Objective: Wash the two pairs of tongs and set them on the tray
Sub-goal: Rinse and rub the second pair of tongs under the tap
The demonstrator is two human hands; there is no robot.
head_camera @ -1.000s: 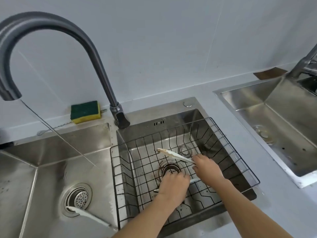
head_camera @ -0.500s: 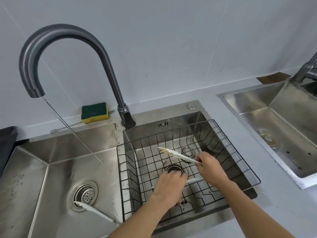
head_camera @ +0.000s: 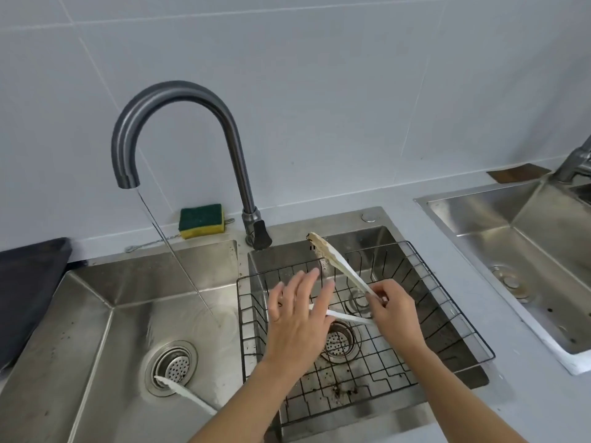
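While right hand (head_camera: 395,310) fingers clench soiled tongs (head_camera: 339,266) above basket (head_camera: 447,302), left hand (head_camera: 295,318) fingers spread.

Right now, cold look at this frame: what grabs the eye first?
The right hand lifts a pair of white tongs with a soiled tip above the wire basket in the middle basin, the left hand spread open beside them. The tall curved faucet runs a thin stream into the left basin, where a second pair of tongs lies by the drain.
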